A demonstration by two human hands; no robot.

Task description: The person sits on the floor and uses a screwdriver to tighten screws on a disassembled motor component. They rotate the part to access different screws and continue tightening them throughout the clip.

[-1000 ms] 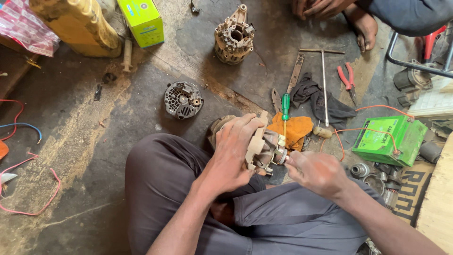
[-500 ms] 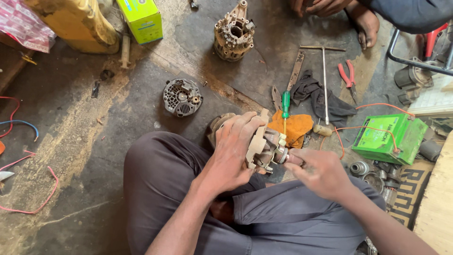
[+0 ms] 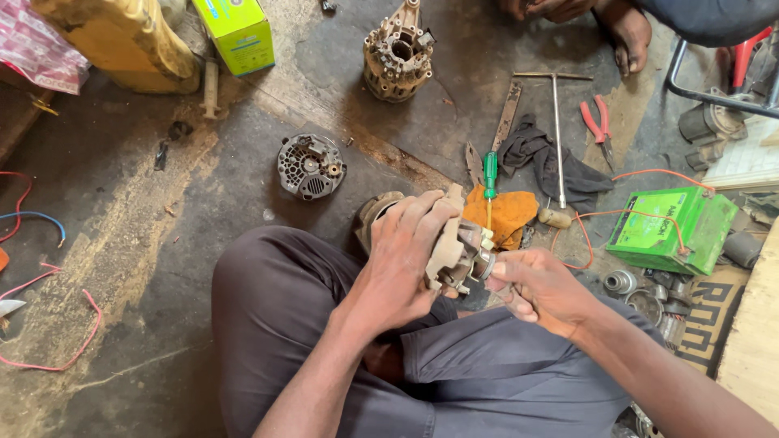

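- Two hands meet over the person's lap in the head view, both on one grimy metal motor part (image 3: 458, 253).
- The left hand (image 3: 402, 264) wraps over the part from its near side, fingers curled shut around the pale housing, thumb side hidden.
- The right hand (image 3: 542, 288) is closed on the part's far end, fingertips pinching a small round metal piece just beside the left hand's fingers.
- Just beyond the hands, on the floor (image 3: 146, 243), lie an orange rag (image 3: 507, 215) and a green-handled screwdriver (image 3: 489, 174), its tip pointing toward the part.
- Further out from the right hand sit a dark cloth (image 3: 544, 158), a T-handle wrench (image 3: 556, 122) and red-handled pliers (image 3: 599, 122).
- Out past the right hand stands a green battery (image 3: 669, 231) with an orange wire (image 3: 649, 174) looping over it.
- Out beyond the left hand lies a round finned end cover (image 3: 310, 166), well apart from it.
- Further out still stands a larger motor housing (image 3: 396, 53), upright on the floor.
- Far out from the left hand sit a green box (image 3: 239, 32) and a yellow container (image 3: 122, 40).
- Another person's foot (image 3: 625, 32) rests at the top edge, well apart from both hands.
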